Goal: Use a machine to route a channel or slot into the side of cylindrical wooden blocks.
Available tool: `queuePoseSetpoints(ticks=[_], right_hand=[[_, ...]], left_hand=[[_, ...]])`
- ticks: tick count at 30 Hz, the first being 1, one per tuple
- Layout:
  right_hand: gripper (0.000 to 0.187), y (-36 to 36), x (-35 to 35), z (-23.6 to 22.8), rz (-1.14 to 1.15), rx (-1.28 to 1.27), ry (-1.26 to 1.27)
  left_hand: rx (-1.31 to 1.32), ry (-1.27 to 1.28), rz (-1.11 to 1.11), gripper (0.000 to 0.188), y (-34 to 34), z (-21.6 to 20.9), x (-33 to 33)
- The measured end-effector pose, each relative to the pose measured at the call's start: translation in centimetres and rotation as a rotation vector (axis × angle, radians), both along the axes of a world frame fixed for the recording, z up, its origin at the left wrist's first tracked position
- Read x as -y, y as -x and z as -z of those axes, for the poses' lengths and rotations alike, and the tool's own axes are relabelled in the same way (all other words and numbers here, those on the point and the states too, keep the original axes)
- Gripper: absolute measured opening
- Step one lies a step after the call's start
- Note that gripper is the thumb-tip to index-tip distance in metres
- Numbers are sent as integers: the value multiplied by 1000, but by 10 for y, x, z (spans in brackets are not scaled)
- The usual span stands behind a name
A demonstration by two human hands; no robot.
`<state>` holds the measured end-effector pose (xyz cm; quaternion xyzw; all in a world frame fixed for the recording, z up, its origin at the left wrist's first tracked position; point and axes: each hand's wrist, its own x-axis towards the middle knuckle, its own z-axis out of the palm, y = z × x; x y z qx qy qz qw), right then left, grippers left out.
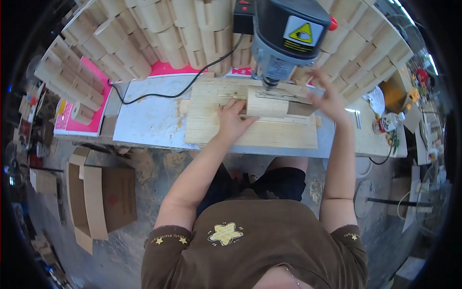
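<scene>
A pale wooden cylinder (267, 107) lies on its side in a wooden jig on a flat wooden board (211, 127). My left hand (233, 119) grips its left end, with the thumb along the near side. Directly above the cylinder hangs the drill press head (288, 36), its chuck (270, 83) close over the upper side. A flat grey-brown piece (301, 109) sits at the cylinder's right end. My right hand (329, 98) is raised right of the chuck, fingers apart and slightly blurred; I see nothing held in it.
Stacked wooden cylinders (159, 29) line the back of the bench on both sides. A black cable (178, 94) curves over the white bench top (144, 113). A bottle (389, 123) stands at the right end. An open cardboard box (103, 197) sits on the floor at left.
</scene>
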<state>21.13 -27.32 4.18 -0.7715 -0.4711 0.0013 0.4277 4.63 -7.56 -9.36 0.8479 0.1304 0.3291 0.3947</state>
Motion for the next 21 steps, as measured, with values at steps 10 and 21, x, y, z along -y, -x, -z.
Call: queuePoseSetpoints(ticks=[10,21], right_hand=[[23,47,19,47,142,408,241],[28,103,20,40,45,373,226]], left_hand=[[79,-65,149,31,74,-41,-49],[-352,928,-117,30,143,-88,-55]])
